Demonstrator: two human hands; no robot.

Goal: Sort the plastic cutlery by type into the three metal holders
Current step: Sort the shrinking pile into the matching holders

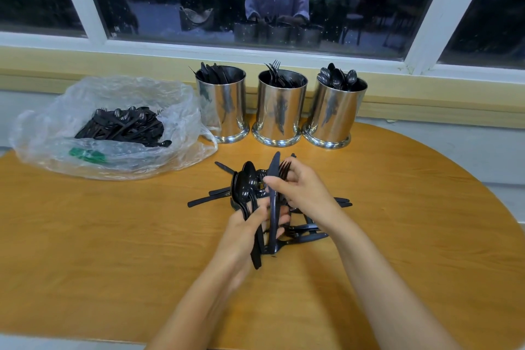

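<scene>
Black plastic cutlery (204, 202): likely light, slick, bendy; take it by the handles. Your left hand (247, 231) grips spoons (246, 180); your right hand (302, 189) pinches a knife (274, 167).

Black plastic cutlery (312, 237) is heaped loose before three upright metal holders: the left holder (224, 105) is filled with knives (216, 74), the middle holder (279, 111) with forks (275, 74), the right holder (335, 113) with spoons (338, 78).

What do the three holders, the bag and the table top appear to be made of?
Left holder, middle holder, right holder: polished metal, mirror-bright, reflecting dark shapes. Bag: thin clear plastic film, crinkled, cutlery showing through. Table top: wood or wood-look laminate, visible grain, soft sheen; which one is unclear.
</scene>
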